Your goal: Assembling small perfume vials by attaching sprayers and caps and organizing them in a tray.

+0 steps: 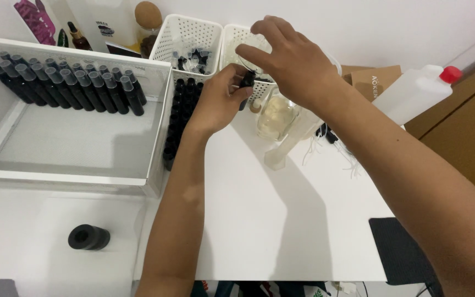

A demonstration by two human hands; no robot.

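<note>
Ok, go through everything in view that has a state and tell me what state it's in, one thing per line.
Left hand: gripping a small black vial.
Right hand: fingertips on the vial's top.
Clear tray: open, a row of capped black vials leaning along its back.
White plastic bottle: red cap on, tilted.
Glass jar: holds pale liquid.
Black roll: lying on its side.

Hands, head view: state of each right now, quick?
Left hand: closed, fingers pinching a small black bottle upright.
Right hand: fingers curled over the bottle's top, touching it; whether it grips anything cannot be told.
</note>
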